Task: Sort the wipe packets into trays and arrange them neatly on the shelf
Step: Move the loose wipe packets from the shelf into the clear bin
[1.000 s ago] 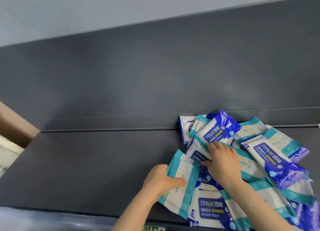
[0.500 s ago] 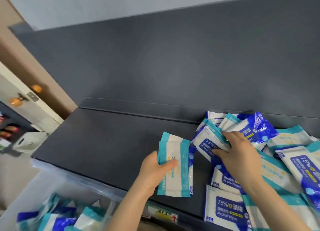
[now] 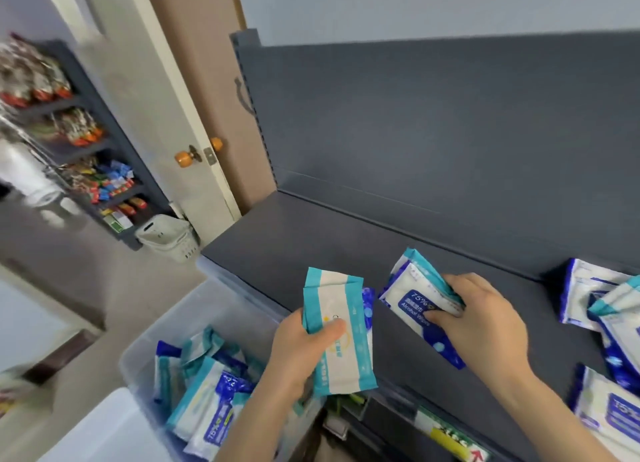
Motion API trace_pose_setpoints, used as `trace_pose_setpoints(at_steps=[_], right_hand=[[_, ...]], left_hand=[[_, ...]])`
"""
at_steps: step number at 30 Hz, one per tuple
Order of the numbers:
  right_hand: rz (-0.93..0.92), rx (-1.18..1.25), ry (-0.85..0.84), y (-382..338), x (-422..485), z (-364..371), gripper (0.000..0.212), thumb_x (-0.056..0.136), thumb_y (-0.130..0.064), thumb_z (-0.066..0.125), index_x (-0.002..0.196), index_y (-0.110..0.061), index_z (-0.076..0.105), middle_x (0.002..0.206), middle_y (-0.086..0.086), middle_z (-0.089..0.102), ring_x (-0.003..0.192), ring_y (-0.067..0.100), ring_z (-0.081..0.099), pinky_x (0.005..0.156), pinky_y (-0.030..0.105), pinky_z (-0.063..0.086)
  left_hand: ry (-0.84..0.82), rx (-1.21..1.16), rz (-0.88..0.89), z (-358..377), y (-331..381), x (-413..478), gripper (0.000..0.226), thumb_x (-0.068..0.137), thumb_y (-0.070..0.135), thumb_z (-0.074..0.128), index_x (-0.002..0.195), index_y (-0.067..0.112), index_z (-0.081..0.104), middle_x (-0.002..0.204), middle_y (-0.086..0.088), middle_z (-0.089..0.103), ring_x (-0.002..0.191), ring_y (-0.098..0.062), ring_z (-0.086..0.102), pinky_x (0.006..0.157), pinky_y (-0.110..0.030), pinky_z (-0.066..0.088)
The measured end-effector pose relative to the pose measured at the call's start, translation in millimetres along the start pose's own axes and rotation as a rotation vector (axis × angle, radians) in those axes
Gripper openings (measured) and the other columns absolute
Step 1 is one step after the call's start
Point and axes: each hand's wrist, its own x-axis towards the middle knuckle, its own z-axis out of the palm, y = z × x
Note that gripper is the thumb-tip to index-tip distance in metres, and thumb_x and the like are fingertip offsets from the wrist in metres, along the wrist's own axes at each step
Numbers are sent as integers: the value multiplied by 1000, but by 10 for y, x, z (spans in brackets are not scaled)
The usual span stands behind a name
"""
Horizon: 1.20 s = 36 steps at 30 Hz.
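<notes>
left hand [image 3: 300, 356] grip holding teal packets [image 3: 341, 344] at shelf [image 3: 311, 240] edge, right hand [image 3: 485, 323] grip holding blue packets [image 3: 414, 300] over shelf, bin [image 3: 173, 319] below

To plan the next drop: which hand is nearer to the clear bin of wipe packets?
Left. The left hand, gripping teal packets, is at the right edge of the bin; the right hand grips blue packets over the shelf.

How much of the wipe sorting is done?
Partway. Some packets lie in the clear bin. The left hand holds teal packets, and the right hand holds blue-labelled packets. A loose pile waits on the shelf; nothing is lined up yet.
</notes>
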Motion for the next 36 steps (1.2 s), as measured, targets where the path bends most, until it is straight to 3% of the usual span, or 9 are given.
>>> trace_pose_setpoints(at_steps=[4, 10, 15, 18, 22, 28, 31, 33, 36], right_hand=[[-67, -5, -83, -497, -60, 316, 43, 80, -32, 72, 120, -25, 58, 104, -16, 58, 84, 0, 46, 52, 17, 33], [-176, -34, -221, -1170, -194, 850, 42, 79, -33, 71, 119, -34, 58, 97, -25, 51, 86, -1, 46, 55, 15, 33], [-239, -49, -362, -1616, -370, 1406, 44, 79, -35, 70, 121, -34, 56, 102, -24, 53, 92, -2, 47, 59, 15, 35], [-259, -29, -453, -1844, -456, 1778, 48, 79, -38, 71, 124, -33, 55, 111, -21, 56, 103, 2, 52, 72, 20, 42], [-267, -35, -585, -2118, -496, 2255, 47, 79, -38, 70, 124, -36, 55, 118, -17, 57, 107, 6, 54, 78, 24, 44], [-201, -11, -724, -2398, -507, 2938, 33, 78, -40, 67, 109, -30, 63, 102, -9, 64, 90, 13, 59, 69, 27, 45], [-131, 17, -782, -2494, -519, 3205, 27, 77, -36, 67, 102, -26, 63, 96, -7, 67, 83, 15, 62, 66, 28, 48], [-95, 33, -807, -2513, -530, 3344, 26, 79, -32, 65, 103, -23, 62, 98, -3, 67, 82, 16, 63, 69, 29, 50], [-102, 26, -850, -2491, -549, 3481, 34, 86, -28, 61, 118, -20, 57, 113, 1, 61, 96, 19, 61, 81, 30, 50]], left_hand=[[98, -39, -3, -604, -152, -29, 9, 83, 18, 71, 92, 17, 70, 84, 6, 75, 75, -7, 71, 60, -23, 54], [282, -110, -48, -1490, -530, 50, 8, 81, 13, 73, 88, 14, 71, 82, 0, 76, 74, -17, 72, 74, -37, 58], [427, -42, -64, -2138, -899, 170, 15, 76, 24, 76, 87, 18, 67, 81, -2, 73, 74, -21, 70, 74, -43, 58], [520, 64, -81, -2449, -1095, 288, 23, 71, 34, 75, 81, 17, 63, 76, -5, 70, 70, -22, 67, 71, -44, 54], [511, 190, -109, -2767, -1351, 544, 17, 79, 33, 72, 81, 22, 60, 75, -2, 68, 71, -22, 66, 67, -42, 53], [481, 377, -123, -3082, -1509, 915, 23, 79, 31, 69, 69, 22, 50, 59, 5, 54, 55, -17, 54, 53, -28, 39], [439, 394, -132, -3197, -1575, 1083, 16, 79, 28, 68, 75, 22, 54, 69, 3, 62, 63, -18, 61, 59, -32, 49], [406, 434, -130, -3246, -1613, 1157, 13, 79, 25, 68, 84, 23, 56, 72, 5, 60, 64, -15, 59, 58, -30, 46], [356, 487, -147, -3255, -1707, 1205, 30, 80, 15, 69, 107, 19, 57, 90, 6, 63, 77, -15, 61, 64, -28, 47]])
